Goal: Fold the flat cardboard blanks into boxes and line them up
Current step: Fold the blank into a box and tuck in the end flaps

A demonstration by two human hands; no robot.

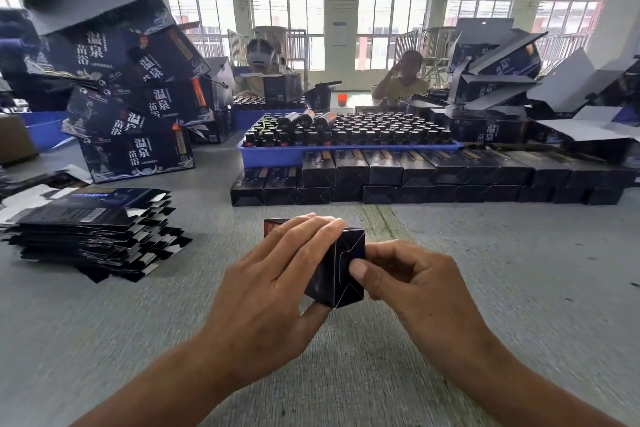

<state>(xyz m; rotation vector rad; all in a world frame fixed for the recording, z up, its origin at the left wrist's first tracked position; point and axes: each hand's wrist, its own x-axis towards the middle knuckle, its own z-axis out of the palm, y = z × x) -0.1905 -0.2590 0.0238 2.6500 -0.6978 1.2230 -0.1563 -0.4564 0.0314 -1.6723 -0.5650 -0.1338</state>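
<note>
Box (337, 267) of dark cardboard sits near the middle of the grey table (502, 270), left hand (273, 284) curled over its top, right hand (408, 276) pressing its end flap with the thumb.

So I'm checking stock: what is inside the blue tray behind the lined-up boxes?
The blue tray holds rows of upright dark bottles, with a few bottles lying on top. The tray wall hides their lower parts, and the row of boxes covers part of its front.
</note>
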